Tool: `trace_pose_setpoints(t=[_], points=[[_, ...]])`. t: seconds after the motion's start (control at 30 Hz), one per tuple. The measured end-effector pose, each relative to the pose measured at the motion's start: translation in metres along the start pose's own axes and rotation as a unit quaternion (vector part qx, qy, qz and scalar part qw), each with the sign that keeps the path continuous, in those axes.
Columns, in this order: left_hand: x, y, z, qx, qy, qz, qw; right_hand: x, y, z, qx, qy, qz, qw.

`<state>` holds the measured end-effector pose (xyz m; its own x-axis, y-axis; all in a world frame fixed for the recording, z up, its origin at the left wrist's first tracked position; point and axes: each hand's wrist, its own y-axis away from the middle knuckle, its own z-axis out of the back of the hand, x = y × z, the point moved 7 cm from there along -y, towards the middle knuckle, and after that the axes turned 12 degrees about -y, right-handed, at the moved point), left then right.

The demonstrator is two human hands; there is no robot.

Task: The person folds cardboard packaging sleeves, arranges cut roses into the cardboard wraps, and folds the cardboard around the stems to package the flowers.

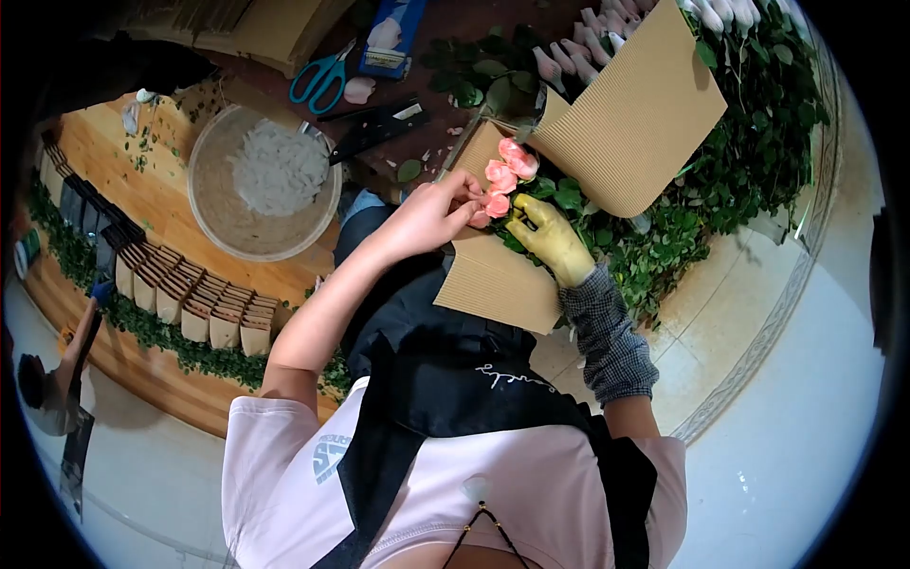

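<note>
Pinching the near side of a small cluster of pink flowers [517,161], the bare left hand [438,211] has thumb and fingertips together on the petals. The right hand [553,240], in a yellow glove, curls close against the other side, among the leaves; whether its fingers grip a stem cannot be told. The glove and grey checked sleeve [611,332] probably guard against thorns, while bare fingertips suit soft petals. The flowers sit between the two hands. Ribbed cardboard [498,284] lies just below them, perhaps as a backing.

To the upper right, a larger cardboard sheet [635,119] stands against thick green foliage [758,123] and pale, wrapped buds [578,57], the wrapping seemingly there to protect them. Beyond the left hand are blue-handled scissors [319,83] and a blue box [393,38], within easy reach.

Farther left, a clear bowl [199,194] holds loose white pieces [280,171]. Past it, cardboard-wrapped bundles [194,303] line a wooden tabletop [169,180], near another person's blue-gloved hand [101,292].
</note>
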<state>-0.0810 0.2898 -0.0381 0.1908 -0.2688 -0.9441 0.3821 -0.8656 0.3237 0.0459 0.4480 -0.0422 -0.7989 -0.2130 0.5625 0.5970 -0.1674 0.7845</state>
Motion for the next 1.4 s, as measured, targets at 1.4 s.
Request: trace_pose_setpoints(t=[1.4], points=[[0.296, 0.337, 0.037, -0.022, -0.471, 0.392, 0.790, -0.101, 0.008, 0.228, -0.517, 0.256, -0.017, 0.816]])
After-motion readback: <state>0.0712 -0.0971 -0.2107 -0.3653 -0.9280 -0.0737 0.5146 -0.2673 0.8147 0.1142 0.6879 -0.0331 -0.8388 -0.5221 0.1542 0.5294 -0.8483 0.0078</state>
